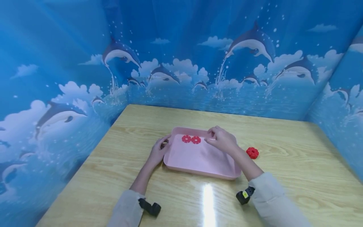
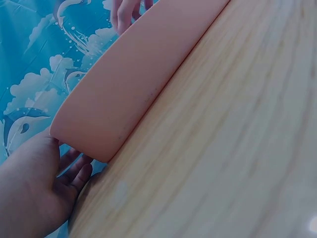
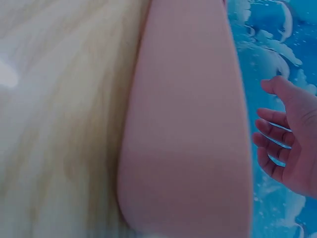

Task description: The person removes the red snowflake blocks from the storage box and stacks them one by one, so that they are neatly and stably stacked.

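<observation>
A shallow pink tray (image 1: 195, 157) lies on the wooden table. Inside it, near the back left, two flat red snowflake building discs, one on the left (image 1: 186, 139) and one on the right (image 1: 196, 140), lie side by side with their edges meeting. My left hand (image 1: 158, 151) holds the tray's left rim; in the left wrist view its fingers (image 2: 81, 176) are partly behind the tray wall. Above the tray's back right part hovers my right hand (image 1: 222, 140), its fingers loosely bent with nothing between them, as the right wrist view also shows.
On the table just right of the tray sits a red cluster of notched discs (image 1: 252, 153), close to my right forearm. A blue dolphin-print curtain (image 1: 181, 63) hangs behind the table and along its sides. Both sleeves carry a small black wrist camera (image 1: 150, 207).
</observation>
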Demonstrator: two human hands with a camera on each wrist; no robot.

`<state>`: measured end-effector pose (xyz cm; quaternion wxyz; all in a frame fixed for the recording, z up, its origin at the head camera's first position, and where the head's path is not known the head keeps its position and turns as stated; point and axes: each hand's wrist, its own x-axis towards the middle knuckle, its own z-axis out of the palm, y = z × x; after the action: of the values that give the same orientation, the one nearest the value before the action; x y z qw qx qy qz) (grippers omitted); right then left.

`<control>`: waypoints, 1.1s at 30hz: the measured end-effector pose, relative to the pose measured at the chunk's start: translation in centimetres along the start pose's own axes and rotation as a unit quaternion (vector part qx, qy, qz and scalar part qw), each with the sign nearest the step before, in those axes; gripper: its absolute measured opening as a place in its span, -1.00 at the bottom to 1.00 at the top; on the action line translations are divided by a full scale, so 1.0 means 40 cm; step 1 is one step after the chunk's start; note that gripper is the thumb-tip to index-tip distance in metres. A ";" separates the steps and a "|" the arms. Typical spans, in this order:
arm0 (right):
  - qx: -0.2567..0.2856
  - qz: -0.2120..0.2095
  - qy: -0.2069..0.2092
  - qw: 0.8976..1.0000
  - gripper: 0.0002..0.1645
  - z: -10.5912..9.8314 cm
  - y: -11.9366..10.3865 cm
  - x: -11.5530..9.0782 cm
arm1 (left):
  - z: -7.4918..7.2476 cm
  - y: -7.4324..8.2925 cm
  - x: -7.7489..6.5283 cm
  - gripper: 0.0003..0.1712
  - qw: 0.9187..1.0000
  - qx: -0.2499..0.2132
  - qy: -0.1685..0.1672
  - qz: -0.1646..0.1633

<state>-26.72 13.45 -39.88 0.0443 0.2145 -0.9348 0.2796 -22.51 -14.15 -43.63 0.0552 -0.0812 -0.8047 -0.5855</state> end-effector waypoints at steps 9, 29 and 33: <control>-0.008 0.042 -0.029 0.999 -0.53 0.109 0.000 0.054 | 0.012 -0.102 0.039 -0.55 1.000 -0.001 0.008 -0.005; -0.016 0.100 0.050 0.994 -0.52 0.183 0.020 0.055 | 0.013 -0.105 0.038 -0.55 1.000 0.003 0.012 -0.005; -0.020 0.094 0.056 0.994 -0.53 0.186 0.023 0.056 | 0.013 -0.100 0.036 -0.55 1.000 0.004 0.016 -0.006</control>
<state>-28.87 9.29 -46.14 0.0738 0.1086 -0.9522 0.2757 -24.71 -14.79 -47.27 0.0647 -0.0670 -0.8066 -0.5837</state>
